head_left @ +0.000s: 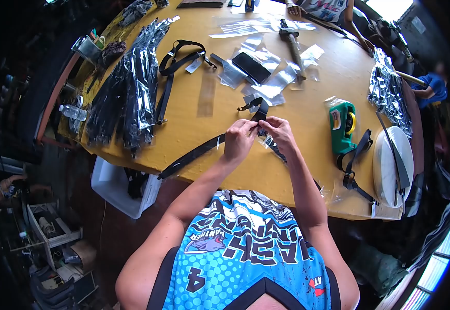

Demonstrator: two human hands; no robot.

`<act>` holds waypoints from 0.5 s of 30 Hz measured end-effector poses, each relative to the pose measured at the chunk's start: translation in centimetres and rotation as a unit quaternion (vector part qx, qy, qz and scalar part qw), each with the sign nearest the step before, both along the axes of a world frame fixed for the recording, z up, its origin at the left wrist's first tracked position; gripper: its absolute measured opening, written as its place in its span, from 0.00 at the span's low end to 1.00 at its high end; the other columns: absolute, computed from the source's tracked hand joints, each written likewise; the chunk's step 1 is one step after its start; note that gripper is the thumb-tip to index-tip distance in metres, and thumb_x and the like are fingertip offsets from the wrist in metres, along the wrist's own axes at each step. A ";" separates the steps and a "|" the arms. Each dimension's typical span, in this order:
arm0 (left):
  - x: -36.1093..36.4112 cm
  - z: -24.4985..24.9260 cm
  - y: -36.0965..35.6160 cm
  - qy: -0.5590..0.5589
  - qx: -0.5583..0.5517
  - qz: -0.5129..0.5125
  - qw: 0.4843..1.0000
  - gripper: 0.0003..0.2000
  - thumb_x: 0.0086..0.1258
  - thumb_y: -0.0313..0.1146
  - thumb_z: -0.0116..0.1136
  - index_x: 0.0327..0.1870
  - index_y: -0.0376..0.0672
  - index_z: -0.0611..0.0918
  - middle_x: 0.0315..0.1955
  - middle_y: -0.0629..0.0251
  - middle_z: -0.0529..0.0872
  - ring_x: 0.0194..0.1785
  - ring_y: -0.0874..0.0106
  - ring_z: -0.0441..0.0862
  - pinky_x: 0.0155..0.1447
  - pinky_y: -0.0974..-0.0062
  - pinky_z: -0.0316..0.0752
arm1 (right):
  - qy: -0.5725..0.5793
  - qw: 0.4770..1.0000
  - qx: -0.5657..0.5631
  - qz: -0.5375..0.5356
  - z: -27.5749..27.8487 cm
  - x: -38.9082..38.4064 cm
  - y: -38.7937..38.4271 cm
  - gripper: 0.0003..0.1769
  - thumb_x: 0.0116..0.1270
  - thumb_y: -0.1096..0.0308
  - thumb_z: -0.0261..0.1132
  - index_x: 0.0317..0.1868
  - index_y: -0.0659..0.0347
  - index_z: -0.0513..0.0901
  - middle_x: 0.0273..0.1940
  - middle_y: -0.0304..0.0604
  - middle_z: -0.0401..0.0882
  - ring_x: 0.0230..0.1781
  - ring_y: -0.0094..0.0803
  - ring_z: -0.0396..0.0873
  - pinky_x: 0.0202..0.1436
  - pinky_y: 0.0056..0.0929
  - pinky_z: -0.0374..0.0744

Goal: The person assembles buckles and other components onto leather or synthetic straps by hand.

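Observation:
A black strap (196, 154) runs from the table's near edge up to my fingers and folds into a loop just beyond them. My left hand (239, 138) pinches the strap, its fingertips pressed together at the base of the loop. Right beside it, my right hand (278, 133) grips the same strap, thumb and fingers closed. A small dark metal end piece shows left of the loop. Clear plastic hangs below the fingers, partly hidden by my right hand.
Clear plastic sleeves (271, 93), a phone (251, 67) and a hammer (293, 49) lie beyond my hands. A green tape dispenser (342, 127) and a white round disc (393, 166) stand right. Wrapped black straps (132, 88) are piled left. Another person (328, 10) works across the table.

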State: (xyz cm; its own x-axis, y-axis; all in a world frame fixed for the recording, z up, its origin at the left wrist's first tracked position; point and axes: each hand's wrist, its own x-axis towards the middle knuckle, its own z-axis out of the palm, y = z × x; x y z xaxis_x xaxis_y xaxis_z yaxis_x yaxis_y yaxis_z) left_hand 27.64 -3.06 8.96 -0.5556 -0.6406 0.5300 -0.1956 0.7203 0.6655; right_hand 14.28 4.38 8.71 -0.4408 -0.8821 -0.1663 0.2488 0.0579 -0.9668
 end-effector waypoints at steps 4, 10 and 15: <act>-0.1 0.2 0.5 0.016 0.112 0.011 0.993 0.08 0.53 0.28 0.66 0.33 0.38 0.83 0.30 0.58 0.82 0.33 0.62 0.81 0.40 0.69 0.75 | 0.013 1.000 0.022 0.003 -0.1 -0.3 0.0 0.11 0.61 0.69 0.65 0.37 0.70 0.81 0.33 0.42 0.83 0.32 0.22 0.78 0.38 0.19 0.75; 0.0 0.3 -0.3 0.051 0.012 0.027 0.998 0.07 0.54 0.27 0.65 0.34 0.36 0.83 0.37 0.56 0.83 0.41 0.60 0.81 0.48 0.68 0.74 | 0.021 1.000 0.008 0.016 0.1 -0.2 -0.4 0.10 0.60 0.69 0.66 0.36 0.70 0.81 0.33 0.42 0.83 0.31 0.21 0.78 0.38 0.19 0.74; 0.1 -0.4 -0.3 0.039 0.060 -0.003 0.997 0.07 0.55 0.26 0.64 0.34 0.36 0.83 0.42 0.55 0.83 0.46 0.60 0.80 0.50 0.69 0.74 | 0.043 0.998 0.039 -0.001 0.1 0.2 -0.7 0.11 0.61 0.67 0.66 0.34 0.69 0.82 0.30 0.39 0.82 0.28 0.18 0.75 0.32 0.18 0.72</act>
State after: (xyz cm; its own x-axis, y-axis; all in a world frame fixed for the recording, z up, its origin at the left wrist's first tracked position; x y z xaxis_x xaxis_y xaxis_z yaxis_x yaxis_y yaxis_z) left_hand 27.78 -3.36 8.57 -0.5204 -0.6988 0.4907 -0.1358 0.6351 0.7604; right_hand 14.44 3.71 8.77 -0.4578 -0.8672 -0.1957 0.1659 0.1330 -0.9771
